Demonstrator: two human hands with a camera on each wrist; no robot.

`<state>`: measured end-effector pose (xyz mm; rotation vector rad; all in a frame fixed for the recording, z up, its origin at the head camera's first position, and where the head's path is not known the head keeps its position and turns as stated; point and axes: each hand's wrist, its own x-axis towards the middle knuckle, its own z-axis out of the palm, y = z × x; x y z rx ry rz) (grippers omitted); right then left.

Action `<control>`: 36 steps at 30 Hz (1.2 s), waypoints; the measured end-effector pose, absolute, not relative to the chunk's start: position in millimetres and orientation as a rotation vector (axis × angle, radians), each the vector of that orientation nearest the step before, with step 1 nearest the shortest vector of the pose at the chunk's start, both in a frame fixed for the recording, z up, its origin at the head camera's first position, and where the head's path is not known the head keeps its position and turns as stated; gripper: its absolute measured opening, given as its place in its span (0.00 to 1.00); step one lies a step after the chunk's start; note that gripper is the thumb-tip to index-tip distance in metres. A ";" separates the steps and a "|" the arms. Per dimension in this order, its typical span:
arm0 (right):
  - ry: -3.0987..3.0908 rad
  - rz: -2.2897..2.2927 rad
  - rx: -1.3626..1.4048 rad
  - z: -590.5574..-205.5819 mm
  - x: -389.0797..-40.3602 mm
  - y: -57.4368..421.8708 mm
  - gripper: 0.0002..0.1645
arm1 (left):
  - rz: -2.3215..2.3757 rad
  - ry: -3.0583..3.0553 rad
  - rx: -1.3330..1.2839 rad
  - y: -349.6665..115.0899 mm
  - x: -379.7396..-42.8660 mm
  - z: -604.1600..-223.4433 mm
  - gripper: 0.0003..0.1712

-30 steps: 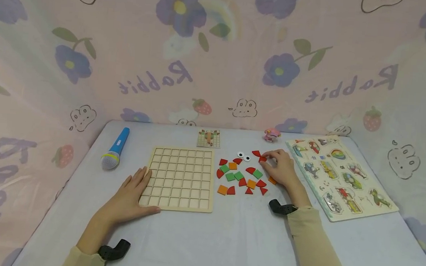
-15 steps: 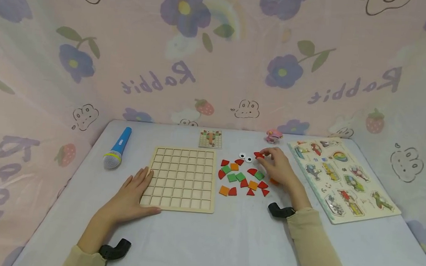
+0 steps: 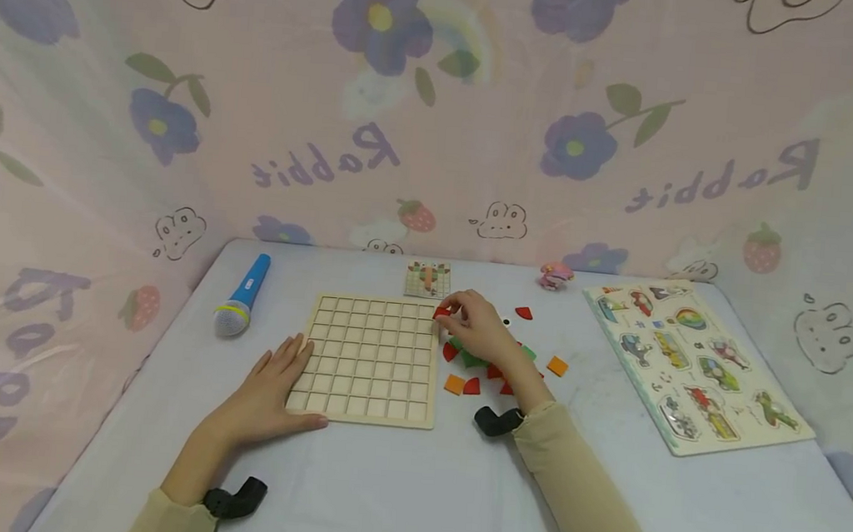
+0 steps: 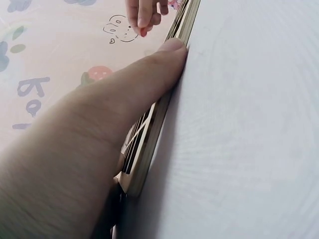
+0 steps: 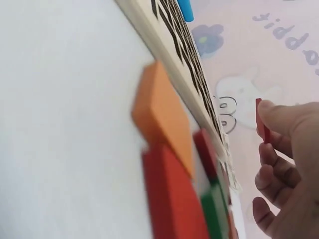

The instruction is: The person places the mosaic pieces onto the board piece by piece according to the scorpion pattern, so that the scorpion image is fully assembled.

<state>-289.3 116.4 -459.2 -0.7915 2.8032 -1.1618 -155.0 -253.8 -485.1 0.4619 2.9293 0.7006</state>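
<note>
A square wooden grid board [image 3: 370, 362] lies in the middle of the table. My left hand [image 3: 262, 391] rests at its left side, fingers spread along the edge and thumb on the front left corner; the left wrist view shows the thumb [image 4: 149, 69] on the rim. Near the board's back right corner, my right hand [image 3: 477, 328] pinches a red puzzle piece [image 5: 261, 119] between thumb and fingers, raised above the table in the right wrist view. Under and around that hand lie several loose pieces, among them an orange square [image 3: 455, 384] and a red quarter-round [image 3: 524, 313].
Behind the board is a small pattern card [image 3: 428, 279]. A blue toy microphone [image 3: 244, 295] lies to the left. At the right is a picture puzzle board [image 3: 697, 367], with a small pink figurine [image 3: 555, 276] at the back. Another orange square [image 3: 557, 366] lies apart.
My right hand has moved left from the back of the loose pieces to the board's back right corner, carrying the red piece. My left hand stays on the board.
</note>
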 end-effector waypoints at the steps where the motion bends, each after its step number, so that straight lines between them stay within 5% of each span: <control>1: 2.800 -1.161 -0.792 -460.3 -290.4 111.5 0.16 | 0.702 2.926 0.461 -253.8 -155.3 -485.4 0.75; 36: 2.918 -1.056 -0.804 -491.1 -291.2 88.2 0.15 | 0.680 2.918 0.444 -254.5 -156.8 -484.5 0.75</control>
